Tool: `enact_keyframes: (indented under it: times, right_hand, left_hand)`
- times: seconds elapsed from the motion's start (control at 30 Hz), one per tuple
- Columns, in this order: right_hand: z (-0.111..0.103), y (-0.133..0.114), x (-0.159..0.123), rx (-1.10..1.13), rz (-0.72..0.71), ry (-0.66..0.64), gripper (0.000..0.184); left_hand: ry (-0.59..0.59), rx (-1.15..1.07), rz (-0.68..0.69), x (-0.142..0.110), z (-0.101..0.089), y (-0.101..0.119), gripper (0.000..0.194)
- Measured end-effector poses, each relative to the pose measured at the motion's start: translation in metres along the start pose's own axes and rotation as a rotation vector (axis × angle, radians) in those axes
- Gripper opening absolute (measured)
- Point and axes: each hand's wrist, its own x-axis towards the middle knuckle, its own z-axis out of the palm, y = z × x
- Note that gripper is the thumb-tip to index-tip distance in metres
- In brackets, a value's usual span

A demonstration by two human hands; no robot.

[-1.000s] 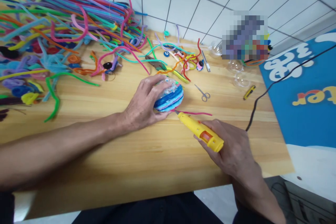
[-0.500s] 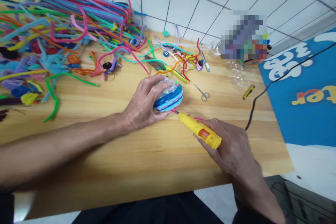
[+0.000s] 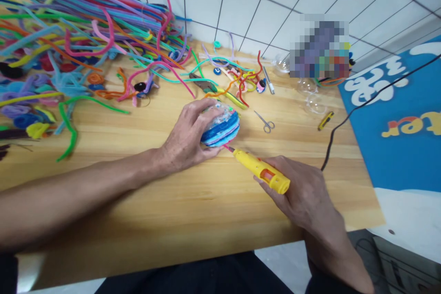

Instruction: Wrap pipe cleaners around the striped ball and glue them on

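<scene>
My left hand (image 3: 188, 140) is closed around a rounded piece (image 3: 222, 129) wrapped in blue, light blue and lilac pipe cleaner, its top whitish and patchy. My right hand (image 3: 301, 188) grips a yellow hot glue gun (image 3: 262, 171), whose nozzle points left at the lower edge of that piece. A bit of pink pipe cleaner (image 3: 226, 147) shows between the nozzle and my left fingertips. Whether the nozzle touches it I cannot tell. Just behind the piece lie pliers with yellow-green handles (image 3: 230, 98), and small scissors (image 3: 265, 122) rest to its right.
A large heap of coloured pipe cleaners (image 3: 86, 23) covers the back left. Loose strands (image 3: 241, 78) and a silver pen-like tool (image 3: 268, 80) lie near the tiled wall. Clear plastic domes (image 3: 316, 103), a yellow cutter (image 3: 325, 121) and a black cable (image 3: 332, 140) are on the right.
Both hands, the wrapped piece and the glue gun hold almost the same position. A short pink stretch that showed beside the glue gun's body is no longer visible.
</scene>
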Motion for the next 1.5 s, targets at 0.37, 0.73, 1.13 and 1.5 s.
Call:
enact_keyframes:
  times: [0.37, 0.73, 1.13, 1.5]
  right_hand:
    - [0.0002, -0.0006, -0.0013, -0.038, 0.006, -0.034, 0.020]
    - [0.0009, 0.0005, -0.0026, -0.058, 0.010, -0.057, 0.017]
    - [0.0049, -0.0043, -0.0006, -0.035, 0.025, 0.069, 0.019]
    - [0.0005, -0.0009, 0.0003, -0.024, 0.043, 0.019, 0.023]
  left_hand:
    - [-0.040, -0.070, -0.101, 0.0002, -0.0024, 0.0033, 0.090]
    - [-0.039, -0.037, -0.075, -0.0004, -0.0022, 0.0031, 0.087]
    - [-0.074, -0.033, -0.075, -0.0008, -0.0034, 0.0021, 0.088]
    - [-0.023, -0.054, -0.073, -0.0006, -0.0013, 0.0036, 0.087]
